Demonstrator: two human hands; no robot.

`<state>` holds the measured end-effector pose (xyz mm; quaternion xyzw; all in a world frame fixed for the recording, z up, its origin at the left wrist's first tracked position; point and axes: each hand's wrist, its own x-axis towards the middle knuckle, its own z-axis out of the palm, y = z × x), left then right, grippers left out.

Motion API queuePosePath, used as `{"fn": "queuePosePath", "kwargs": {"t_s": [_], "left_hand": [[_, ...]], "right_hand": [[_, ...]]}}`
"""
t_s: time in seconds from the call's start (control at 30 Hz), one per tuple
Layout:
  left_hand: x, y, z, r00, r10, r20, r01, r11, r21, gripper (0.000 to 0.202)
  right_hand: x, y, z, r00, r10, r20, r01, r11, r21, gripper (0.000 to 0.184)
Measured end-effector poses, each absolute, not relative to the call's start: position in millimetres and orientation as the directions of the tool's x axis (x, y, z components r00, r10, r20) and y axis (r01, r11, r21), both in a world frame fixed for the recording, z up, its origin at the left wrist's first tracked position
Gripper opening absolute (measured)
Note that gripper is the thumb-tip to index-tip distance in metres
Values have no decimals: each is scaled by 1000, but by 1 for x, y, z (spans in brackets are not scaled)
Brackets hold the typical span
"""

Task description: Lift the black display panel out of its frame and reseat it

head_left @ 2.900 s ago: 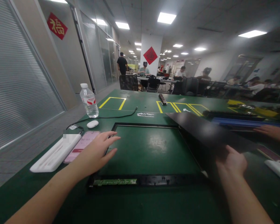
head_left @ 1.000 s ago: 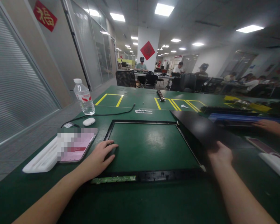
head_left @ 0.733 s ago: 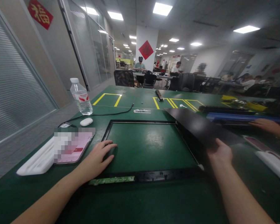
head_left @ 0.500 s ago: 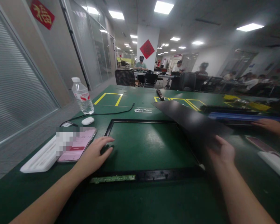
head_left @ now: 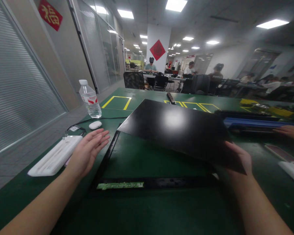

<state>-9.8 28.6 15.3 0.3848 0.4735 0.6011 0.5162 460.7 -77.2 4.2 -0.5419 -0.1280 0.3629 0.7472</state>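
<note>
A thin black panel (head_left: 171, 127), glossy like a screen sheet, hangs tilted above a black rectangular frame (head_left: 181, 182) on the green table (head_left: 147, 212). My right hand (head_left: 238, 158) grips the panel's right edge, thumb on top and the other fingers hidden underneath. My left hand (head_left: 88, 150) is open with the palm turned inward, just left of the panel's left corner and apart from it. A green circuit board strip (head_left: 120, 185) lies along the frame's near side. The panel covers the frame's far side and most of its right side.
Left of the frame are a water bottle (head_left: 90, 101), a white earbud case (head_left: 95, 125), a white long box (head_left: 54, 156) and a black cable (head_left: 107, 119). At right, another person's hand (head_left: 290, 131) is by a blue bar (head_left: 259, 123). Yellow tape (head_left: 116, 96) marks the far table.
The panel has swung left and flattened out over the frame in my right hand. My left hand has lifted and turned its palm inward, now hiding most of the phone.
</note>
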Motion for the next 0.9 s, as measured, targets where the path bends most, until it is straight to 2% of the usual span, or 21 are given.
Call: {"fn": "queuePosePath", "kwargs": {"t_s": [0.1,0.27,0.47,0.6,0.77,0.9], "left_hand": [[-14,27,19,-44,995,-88,-269,73,960,41],[-18,22,25,152,978,-145,-298,185,937,60],[-19,19,33,259,951,-170,-304,248,920,59],[-15,14,41,216,965,-151,-326,217,920,61],[-14,14,44,98,971,-217,-341,238,910,62],[-15,13,47,-5,973,-230,-375,211,903,73]], "right_hand": [[460,-80,6,706,690,-159,-354,149,-923,26],[456,-84,7,598,787,-156,-323,59,-945,49],[454,-82,0,455,875,-164,-312,-16,-950,59],[451,-78,1,347,913,-213,-336,-91,-937,61],[449,-74,-2,215,942,-259,-322,-182,-929,58],[446,-71,-5,160,935,-315,-388,-234,-891,44]]}}
